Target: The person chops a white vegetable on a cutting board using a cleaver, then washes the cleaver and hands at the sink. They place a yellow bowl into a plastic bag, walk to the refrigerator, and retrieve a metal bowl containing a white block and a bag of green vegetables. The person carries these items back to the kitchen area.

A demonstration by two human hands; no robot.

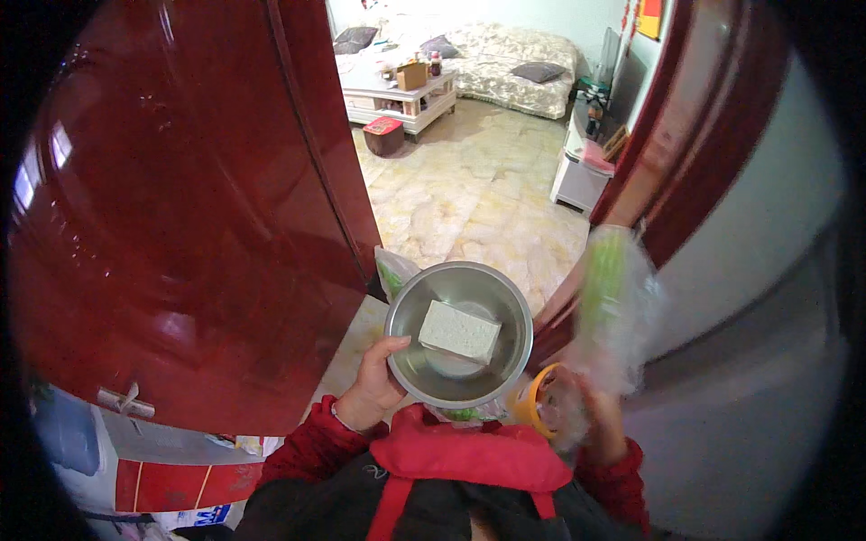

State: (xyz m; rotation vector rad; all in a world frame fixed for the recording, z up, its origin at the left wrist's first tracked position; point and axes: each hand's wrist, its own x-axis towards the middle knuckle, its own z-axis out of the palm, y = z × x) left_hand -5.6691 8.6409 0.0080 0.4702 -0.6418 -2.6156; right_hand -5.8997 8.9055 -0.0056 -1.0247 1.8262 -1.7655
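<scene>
My left hand (374,387) grips the left rim of a round stainless steel bowl (516,318), its thumb over the edge. Inside the bowl lies a pale rectangular block (460,329) that looks like tofu. At the lower right, my right hand (599,412), blurred, holds a clear plastic bag (639,324) with something long and green in it. An orange-rimmed container (539,400) is against or beside that hand; its exact hold cannot be told. Beneath the bowl, parts of another plastic bag with green print or contents (394,272) stick out.
A dark red door (203,237) stands at the left, and its frame (649,162) at the right. Beyond the doorway are a tiled floor (467,196), a white low table (433,111), a brown stool (384,137), a covered sofa (500,54) and a white cabinet (580,177).
</scene>
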